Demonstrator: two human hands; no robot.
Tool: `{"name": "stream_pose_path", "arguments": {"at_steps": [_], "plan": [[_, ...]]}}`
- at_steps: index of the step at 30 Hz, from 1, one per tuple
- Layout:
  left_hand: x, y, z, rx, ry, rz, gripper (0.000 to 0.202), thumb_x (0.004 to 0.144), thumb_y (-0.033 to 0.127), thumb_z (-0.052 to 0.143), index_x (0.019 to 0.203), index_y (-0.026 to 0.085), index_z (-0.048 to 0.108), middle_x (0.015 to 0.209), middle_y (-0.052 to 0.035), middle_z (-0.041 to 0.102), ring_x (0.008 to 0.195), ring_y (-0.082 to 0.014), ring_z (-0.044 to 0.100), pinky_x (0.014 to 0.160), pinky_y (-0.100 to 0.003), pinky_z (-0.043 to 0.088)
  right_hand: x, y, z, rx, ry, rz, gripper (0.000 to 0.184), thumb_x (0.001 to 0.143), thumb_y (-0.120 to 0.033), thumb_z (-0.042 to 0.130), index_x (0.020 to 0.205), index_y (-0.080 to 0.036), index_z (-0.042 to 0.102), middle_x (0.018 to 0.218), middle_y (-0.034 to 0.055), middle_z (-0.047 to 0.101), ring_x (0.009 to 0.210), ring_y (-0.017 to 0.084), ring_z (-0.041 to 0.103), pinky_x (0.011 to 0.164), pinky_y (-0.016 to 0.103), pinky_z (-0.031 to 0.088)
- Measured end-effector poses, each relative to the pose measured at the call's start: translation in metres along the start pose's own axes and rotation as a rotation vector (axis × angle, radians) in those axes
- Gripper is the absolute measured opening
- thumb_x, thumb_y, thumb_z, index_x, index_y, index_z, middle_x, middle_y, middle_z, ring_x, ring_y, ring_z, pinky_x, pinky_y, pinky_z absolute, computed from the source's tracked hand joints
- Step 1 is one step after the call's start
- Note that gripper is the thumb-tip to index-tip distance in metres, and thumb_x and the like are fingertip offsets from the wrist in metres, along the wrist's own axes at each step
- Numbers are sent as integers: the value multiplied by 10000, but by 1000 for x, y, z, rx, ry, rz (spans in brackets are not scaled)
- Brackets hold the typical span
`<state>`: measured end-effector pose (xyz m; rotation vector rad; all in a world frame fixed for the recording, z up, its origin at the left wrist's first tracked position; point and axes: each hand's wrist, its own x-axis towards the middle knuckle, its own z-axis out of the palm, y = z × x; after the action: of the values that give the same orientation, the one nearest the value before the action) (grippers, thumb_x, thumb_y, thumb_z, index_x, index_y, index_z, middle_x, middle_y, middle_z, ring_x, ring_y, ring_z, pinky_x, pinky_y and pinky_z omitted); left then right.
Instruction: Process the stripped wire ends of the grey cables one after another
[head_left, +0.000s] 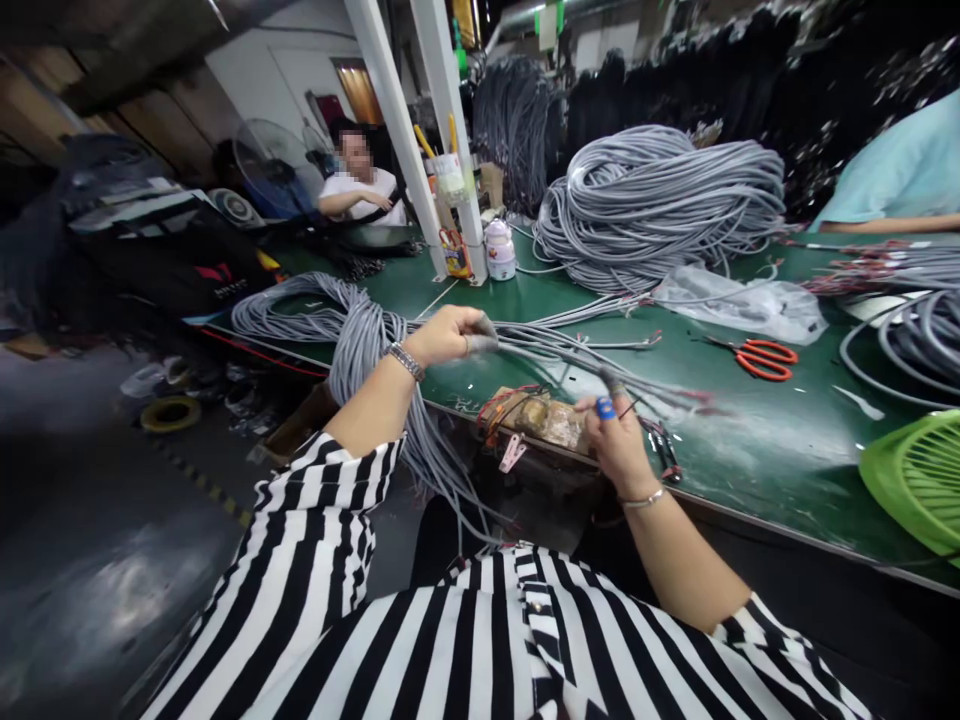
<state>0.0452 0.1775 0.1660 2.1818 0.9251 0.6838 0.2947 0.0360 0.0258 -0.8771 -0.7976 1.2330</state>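
Note:
My left hand (pixel 448 336), with grey covers on its fingertips, is closed on a grey cable (pixel 525 350) above the green table. That cable runs right among several others whose reddish wire ends (pixel 701 398) are blurred. My right hand (pixel 616 440) wears a blue band and a grey fingertip cover. Its fingers are drawn together near the table's front edge; a thin dark piece shows at them, too small to name. A bundle of grey cables (pixel 364 345) lies under my left forearm and hangs over the edge. Dark-handled pliers (pixel 665 452) lie beside my right hand.
A large cable coil (pixel 652 205) sits at the back. Orange-handled scissors (pixel 765 358), a plastic bag (pixel 750 303) and a green basket (pixel 919 475) are on the right. A box of wires (pixel 517 410) stands at the front edge. Co-workers sit across the table and at far right.

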Motion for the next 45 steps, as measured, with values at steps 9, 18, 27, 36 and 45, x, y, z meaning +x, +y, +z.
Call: {"name": "stream_pose_path", "arguments": {"at_steps": [9,18,27,36,45], "plan": [[-104,26,11,106,-292,118,251,734,415,747,781,170,722,628,-36,671,535,-121,576,536,-204,423,33,-17,-37,83,216,51,431,695,-439,750,927,-234,451,788,-16,662,359,3,230,328,133,132],[-160,76,134,-85,-589,464,183,886,343,589,982,255,718,832,-86,739,753,-204,685,658,-271,479,27,-11,-28,-13,238,66,377,599,-333,775,880,-182,574,698,-19,640,367,2,260,331,139,141],[-227,9,164,-875,-5,-405,547,853,644,535,966,117,630,433,71,451,290,-51,353,328,-161,261,-11,-8,-23,-183,219,-216,232,745,-321,701,924,-175,678,673,-16,580,409,25,276,369,181,178],[-270,-12,165,-780,129,-609,555,743,672,649,749,121,579,505,16,568,378,-74,512,391,-161,391,-93,23,49,-472,-506,147,358,773,-417,720,1015,-165,643,705,13,629,619,130,568,572,250,465],[-265,-22,178,-579,125,-617,369,775,473,644,648,138,554,537,-2,586,437,-86,534,457,-187,442,-92,58,77,-430,-475,222,387,723,-480,754,872,-178,563,724,8,598,608,127,543,564,254,467]]}}
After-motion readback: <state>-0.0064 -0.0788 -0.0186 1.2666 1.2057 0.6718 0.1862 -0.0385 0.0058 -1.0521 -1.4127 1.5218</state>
